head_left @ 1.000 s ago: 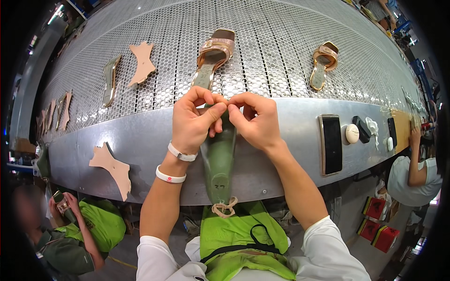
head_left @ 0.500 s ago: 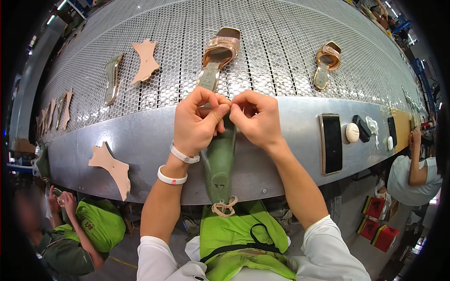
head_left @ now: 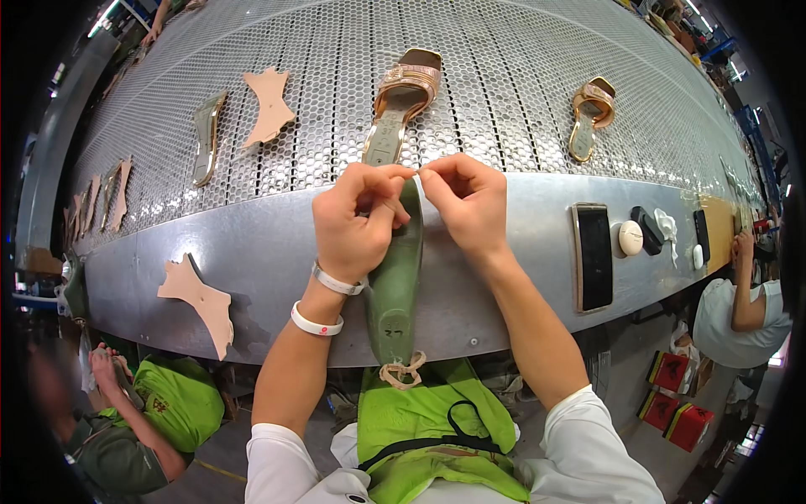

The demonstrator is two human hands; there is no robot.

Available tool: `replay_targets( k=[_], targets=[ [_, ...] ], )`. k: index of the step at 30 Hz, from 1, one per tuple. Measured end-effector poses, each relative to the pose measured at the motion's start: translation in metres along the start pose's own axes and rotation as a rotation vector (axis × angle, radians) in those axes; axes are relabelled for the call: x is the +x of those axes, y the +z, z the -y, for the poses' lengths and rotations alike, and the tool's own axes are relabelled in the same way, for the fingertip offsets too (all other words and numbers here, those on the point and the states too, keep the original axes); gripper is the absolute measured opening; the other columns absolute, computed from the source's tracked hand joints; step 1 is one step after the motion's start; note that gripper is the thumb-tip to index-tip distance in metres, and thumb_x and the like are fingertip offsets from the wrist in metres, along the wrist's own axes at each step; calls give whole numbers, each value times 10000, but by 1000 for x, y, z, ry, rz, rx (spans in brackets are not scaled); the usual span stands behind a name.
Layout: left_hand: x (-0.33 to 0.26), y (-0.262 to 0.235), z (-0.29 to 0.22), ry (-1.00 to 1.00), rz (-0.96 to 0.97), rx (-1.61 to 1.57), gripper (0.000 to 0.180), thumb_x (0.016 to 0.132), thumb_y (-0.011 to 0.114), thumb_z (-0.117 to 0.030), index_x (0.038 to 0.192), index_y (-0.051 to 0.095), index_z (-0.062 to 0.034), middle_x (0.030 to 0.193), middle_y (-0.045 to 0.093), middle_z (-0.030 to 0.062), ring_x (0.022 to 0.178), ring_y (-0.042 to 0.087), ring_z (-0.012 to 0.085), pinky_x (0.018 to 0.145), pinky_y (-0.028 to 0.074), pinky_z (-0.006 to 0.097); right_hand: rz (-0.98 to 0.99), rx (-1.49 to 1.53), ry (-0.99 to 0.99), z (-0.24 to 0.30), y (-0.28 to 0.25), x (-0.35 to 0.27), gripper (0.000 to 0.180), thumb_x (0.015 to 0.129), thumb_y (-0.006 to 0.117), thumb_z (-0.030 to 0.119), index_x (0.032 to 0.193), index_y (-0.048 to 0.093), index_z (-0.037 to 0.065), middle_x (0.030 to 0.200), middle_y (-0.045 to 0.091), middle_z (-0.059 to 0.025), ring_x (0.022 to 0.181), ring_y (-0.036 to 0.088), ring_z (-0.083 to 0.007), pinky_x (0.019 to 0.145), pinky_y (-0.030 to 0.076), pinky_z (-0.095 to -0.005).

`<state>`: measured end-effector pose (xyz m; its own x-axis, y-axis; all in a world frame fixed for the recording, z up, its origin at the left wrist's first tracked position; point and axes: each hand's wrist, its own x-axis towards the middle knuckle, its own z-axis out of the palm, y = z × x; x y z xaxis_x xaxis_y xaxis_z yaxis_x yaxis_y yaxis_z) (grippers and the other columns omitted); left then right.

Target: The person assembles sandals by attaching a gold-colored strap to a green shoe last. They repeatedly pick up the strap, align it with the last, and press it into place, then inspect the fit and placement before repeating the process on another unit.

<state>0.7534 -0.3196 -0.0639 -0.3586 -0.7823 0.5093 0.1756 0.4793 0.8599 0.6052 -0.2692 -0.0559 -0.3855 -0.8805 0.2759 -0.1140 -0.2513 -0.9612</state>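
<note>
A green shoe last (head_left: 395, 290) lies lengthwise before me on the metal ledge, heel end toward me, with a tied cord loop (head_left: 403, 370) at that end. My left hand (head_left: 357, 218) is closed in a pinch above its far end, and my right hand (head_left: 470, 202) pinches just beside it. The fingertips nearly meet; what they hold, if anything, is too small to make out. Just beyond them, an open-toe sandal (head_left: 403, 97) with a pinkish strap and gold edge stands on the perforated conveyor surface (head_left: 504, 84).
Another sandal (head_left: 590, 118), a grey-green insole (head_left: 207, 139) and a beige cutout (head_left: 269, 105) lie on the conveyor. A second beige cutout (head_left: 197, 298) rests on the ledge at left; a phone (head_left: 594, 256) and a round white case (head_left: 630, 238) at right. Co-workers sit on both sides.
The sandals, insole and far cutout have shifted slightly to the right. My hands have risen a little toward the far end and spread slightly, showing more of the last.
</note>
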Motion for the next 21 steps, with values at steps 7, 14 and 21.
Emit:
replay_targets(
  k=[7, 14, 21],
  targets=[
    [4, -12, -3, -38, -98, -94, 101, 916, 603, 44, 894, 520, -9, 930, 720, 129, 607, 647, 87, 531, 519, 211, 173, 346, 107, -6, 0, 4, 142, 924, 660, 105, 985, 701, -16, 769, 685, -56, 623, 601, -85, 573, 464, -221],
    [1, -19, -4, -57, -71, -92, 96, 900, 601, 47, 908, 525, -12, 882, 711, 107, 618, 635, 79, 543, 520, 212, 146, 509, 176, -4, 5, 4, 120, 894, 667, 71, 975, 694, -13, 759, 670, -60, 643, 604, -104, 580, 462, -229],
    [1, -32, -6, -168, -28, -287, 96, 879, 589, 45, 907, 526, -22, 869, 690, 103, 676, 635, 114, 591, 516, 247, 101, 790, 246, -22, -3, 12, 40, 877, 665, 47, 865, 643, 16, 682, 590, -37, 559, 519, -100, 507, 405, -240]
  ],
)
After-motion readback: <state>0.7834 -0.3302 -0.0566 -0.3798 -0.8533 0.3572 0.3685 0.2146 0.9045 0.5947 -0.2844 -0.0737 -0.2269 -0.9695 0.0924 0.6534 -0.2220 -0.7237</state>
